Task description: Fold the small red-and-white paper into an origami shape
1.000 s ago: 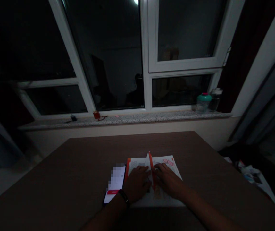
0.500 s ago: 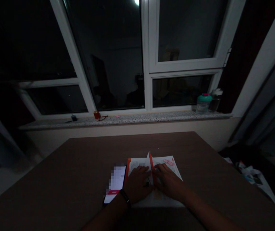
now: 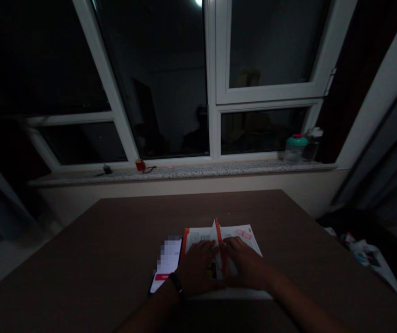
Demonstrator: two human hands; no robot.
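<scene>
An open book with white pages and orange edges lies on the brown table. Near its middle a narrow upright fold of page, white with an orange strip, stands up. My left hand, with a dark band on the wrist, rests on the left page with its fingertips against the fold. Across from it, my right hand presses the fold from the right. Both hands pinch the fold between them. A pink eraser-like piece lies on the upper right page. Beside the book's left edge is a lit phone.
The brown table reaches to the wall below a window. On the stone sill stand a red can, a small dark bottle and a green-lidded jar. Plastic bags lie to the right of the table.
My hands have shifted slightly toward me at the palms, and the thumbs sit lower along the fold. The book and the phone have stayed in place.
</scene>
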